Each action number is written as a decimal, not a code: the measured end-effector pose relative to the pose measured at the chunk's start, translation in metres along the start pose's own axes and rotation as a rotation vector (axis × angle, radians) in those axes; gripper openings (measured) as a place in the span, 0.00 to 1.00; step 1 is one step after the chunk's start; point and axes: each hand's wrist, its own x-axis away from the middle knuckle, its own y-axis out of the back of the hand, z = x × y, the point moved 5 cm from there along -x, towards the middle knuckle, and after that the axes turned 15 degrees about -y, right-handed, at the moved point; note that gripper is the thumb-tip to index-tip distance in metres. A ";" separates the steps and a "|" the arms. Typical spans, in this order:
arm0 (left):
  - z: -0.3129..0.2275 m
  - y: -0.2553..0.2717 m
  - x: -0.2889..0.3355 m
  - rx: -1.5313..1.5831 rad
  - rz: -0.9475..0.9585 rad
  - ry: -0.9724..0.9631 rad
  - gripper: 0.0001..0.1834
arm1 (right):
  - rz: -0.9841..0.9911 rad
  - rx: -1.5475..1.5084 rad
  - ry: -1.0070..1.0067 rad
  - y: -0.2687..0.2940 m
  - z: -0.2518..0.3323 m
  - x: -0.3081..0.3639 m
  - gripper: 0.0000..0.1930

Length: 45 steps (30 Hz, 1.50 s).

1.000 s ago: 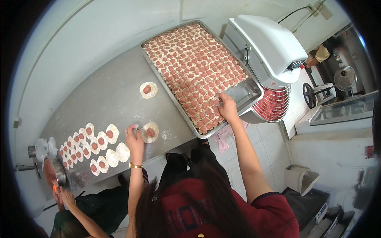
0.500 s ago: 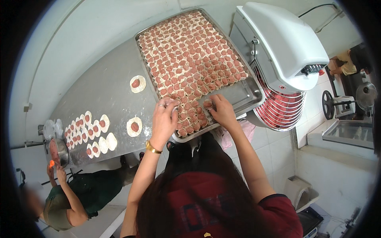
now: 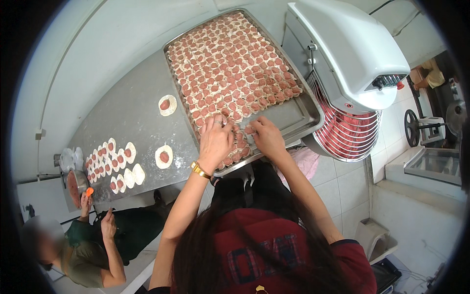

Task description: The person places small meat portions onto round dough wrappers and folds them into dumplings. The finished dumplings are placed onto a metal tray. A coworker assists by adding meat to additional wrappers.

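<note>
A large metal tray [image 3: 305, 119] holds tightly packed rows of small open-topped dumplings [image 3: 230, 63] with pink meat filling. Over the near rows lies my left hand [image 3: 215, 142], fingers bent loosely apart and touching the dumplings. It wears a ring and a gold wristwatch [image 3: 199, 169]. Beside it, at the edge of the packed dumplings, my right hand [image 3: 270, 140] pinches a single dumpling [image 3: 249, 129] between thumb and fingers. The dumplings under my left palm are hidden.
Flat round wrappers topped with filling [image 3: 164, 157] lie on the steel table [image 3: 132, 112] at left. A co-worker [image 3: 93, 245] holds an orange-tipped tool near a filling bowl [image 3: 78, 183]. A white mixer [image 3: 347, 54] with a caged bowl of meat stands right of the tray.
My left hand has shifted right over the near dumplings. My right hand has moved slightly left with its dumpling, closer to my left. The co-worker's hands have drawn back from the bowl.
</note>
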 end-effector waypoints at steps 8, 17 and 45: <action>0.000 -0.007 0.000 -0.013 -0.019 0.001 0.14 | 0.031 -0.021 -0.004 0.002 0.005 0.000 0.17; 0.000 -0.008 -0.002 -0.042 -0.029 -0.027 0.15 | 0.018 -0.038 0.017 0.002 0.005 0.001 0.16; -0.001 -0.013 -0.008 0.007 0.125 -0.014 0.13 | -0.082 -0.129 -0.093 -0.019 0.004 -0.017 0.13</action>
